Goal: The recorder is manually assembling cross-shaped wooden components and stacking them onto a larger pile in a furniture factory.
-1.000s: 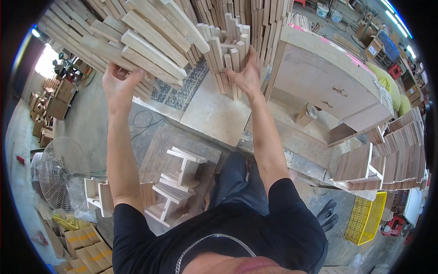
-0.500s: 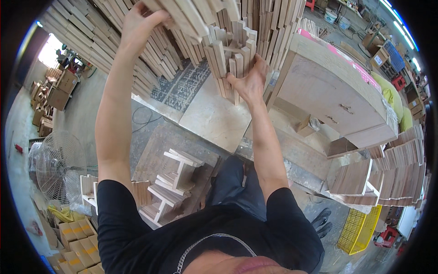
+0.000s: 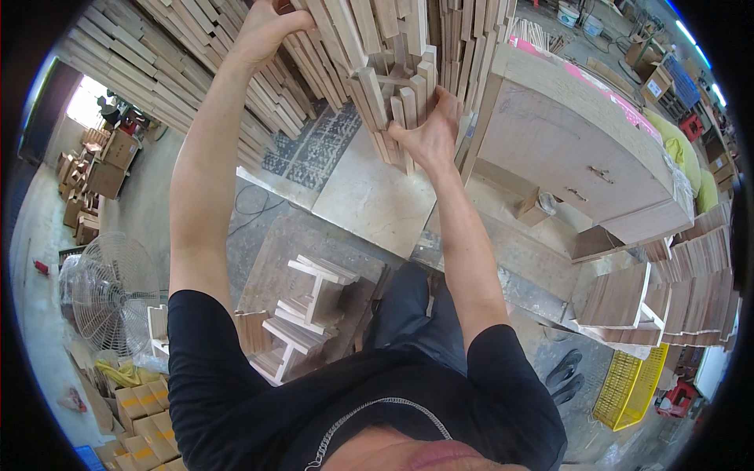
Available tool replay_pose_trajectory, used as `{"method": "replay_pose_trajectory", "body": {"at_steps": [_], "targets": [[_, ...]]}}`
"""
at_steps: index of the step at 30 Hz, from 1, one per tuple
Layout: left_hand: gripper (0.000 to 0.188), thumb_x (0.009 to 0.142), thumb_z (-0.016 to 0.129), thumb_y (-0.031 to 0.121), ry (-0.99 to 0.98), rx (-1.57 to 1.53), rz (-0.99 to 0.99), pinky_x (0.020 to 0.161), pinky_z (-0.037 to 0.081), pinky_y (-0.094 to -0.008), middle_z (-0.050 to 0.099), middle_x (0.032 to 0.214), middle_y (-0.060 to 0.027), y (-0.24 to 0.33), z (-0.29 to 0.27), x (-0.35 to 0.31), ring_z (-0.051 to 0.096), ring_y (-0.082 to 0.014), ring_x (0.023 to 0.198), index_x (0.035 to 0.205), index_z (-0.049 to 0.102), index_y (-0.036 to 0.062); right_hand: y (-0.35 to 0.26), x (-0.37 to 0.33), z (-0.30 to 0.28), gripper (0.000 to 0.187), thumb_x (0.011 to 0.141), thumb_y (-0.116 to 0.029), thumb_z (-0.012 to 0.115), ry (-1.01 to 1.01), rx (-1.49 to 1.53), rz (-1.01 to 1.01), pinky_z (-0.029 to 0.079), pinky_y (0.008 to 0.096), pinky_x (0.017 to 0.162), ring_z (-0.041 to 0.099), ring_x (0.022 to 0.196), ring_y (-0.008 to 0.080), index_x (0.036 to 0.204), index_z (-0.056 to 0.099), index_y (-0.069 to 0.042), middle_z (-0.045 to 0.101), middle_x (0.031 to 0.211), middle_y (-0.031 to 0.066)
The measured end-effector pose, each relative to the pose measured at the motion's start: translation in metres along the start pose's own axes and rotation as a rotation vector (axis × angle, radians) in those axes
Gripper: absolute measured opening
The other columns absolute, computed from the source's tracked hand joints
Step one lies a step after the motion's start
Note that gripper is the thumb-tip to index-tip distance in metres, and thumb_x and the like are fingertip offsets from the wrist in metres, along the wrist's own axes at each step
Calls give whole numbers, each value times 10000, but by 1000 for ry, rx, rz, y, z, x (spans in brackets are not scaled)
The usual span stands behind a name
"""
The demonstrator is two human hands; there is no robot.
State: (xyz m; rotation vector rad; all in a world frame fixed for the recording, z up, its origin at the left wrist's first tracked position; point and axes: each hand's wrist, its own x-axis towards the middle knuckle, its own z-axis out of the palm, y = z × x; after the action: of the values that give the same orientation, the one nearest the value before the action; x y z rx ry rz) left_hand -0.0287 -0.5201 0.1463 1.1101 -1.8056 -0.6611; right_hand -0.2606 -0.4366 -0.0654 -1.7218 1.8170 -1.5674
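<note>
A big stack of pale wooden slats fills the top of the view. My left hand reaches high into it, fingers curled around a slat near the top edge. My right hand is lower and to the right, closed around a bundle of short upright wooden pieces at the stack's front. Both arms are stretched out from my black shirt.
A wooden frame assembly lies on a low bench below my arms. A wooden cabinet stands to the right, more slat stacks beside it. A floor fan and cardboard boxes are at left, a yellow crate at lower right.
My left hand has risen from open in front of the slats to gripping one near the top. My right hand stayed on the short upright pieces. The view has shifted closer to the stack.
</note>
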Motion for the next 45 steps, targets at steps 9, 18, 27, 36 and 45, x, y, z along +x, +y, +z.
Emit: {"method": "replay_pose_trajectory", "body": {"at_steps": [9, 18, 27, 36, 45], "targets": [[632, 809, 713, 119, -304, -206, 123, 1021, 491, -337, 633, 1262, -69, -62, -21, 34, 610, -175, 1157, 1400, 530, -7, 8, 1, 6, 959, 587, -325, 854, 5, 50, -9, 449, 505, 1041, 472, 1228, 407, 1347, 403, 47, 506, 1260, 243], [744, 781, 724, 81, -413, -362, 37, 1056, 481, -349, 613, 1341, -64, -73, -35, 53, 599, -163, 1213, 1474, 464, 12, 7, 3, 7, 972, 588, -340, 857, 8, 4, -49, 454, 508, 1040, 482, 1215, 412, 1352, 400, 51, 510, 1260, 244], [760, 761, 670, 5, -498, -322, 23, 1053, 508, -362, 637, 1313, -78, -99, -33, 79, 632, -198, 1207, 1489, 453, 17, 4, -1, 4, 989, 587, -340, 873, -10, -1, -28, 476, 477, 1024, 522, 1197, 404, 1354, 402, 70, 516, 1257, 248], [538, 791, 763, 19, -579, -533, -16, 1008, 546, -379, 707, 1242, -84, -121, -38, 91, 681, -224, 1150, 1318, 652, 29, 2, 4, 1, 918, 622, -334, 841, -21, 22, -18, 477, 475, 1026, 497, 1198, 401, 1329, 415, 69, 509, 1236, 243], [421, 816, 805, 121, -705, -597, -45, 969, 564, -397, 738, 1180, -78, -152, -26, 109, 702, -205, 1094, 1218, 712, 36, 7, 3, 4, 943, 597, -301, 850, -27, 43, -20, 481, 486, 1022, 513, 1179, 410, 1340, 391, 56, 515, 1226, 258]]}}
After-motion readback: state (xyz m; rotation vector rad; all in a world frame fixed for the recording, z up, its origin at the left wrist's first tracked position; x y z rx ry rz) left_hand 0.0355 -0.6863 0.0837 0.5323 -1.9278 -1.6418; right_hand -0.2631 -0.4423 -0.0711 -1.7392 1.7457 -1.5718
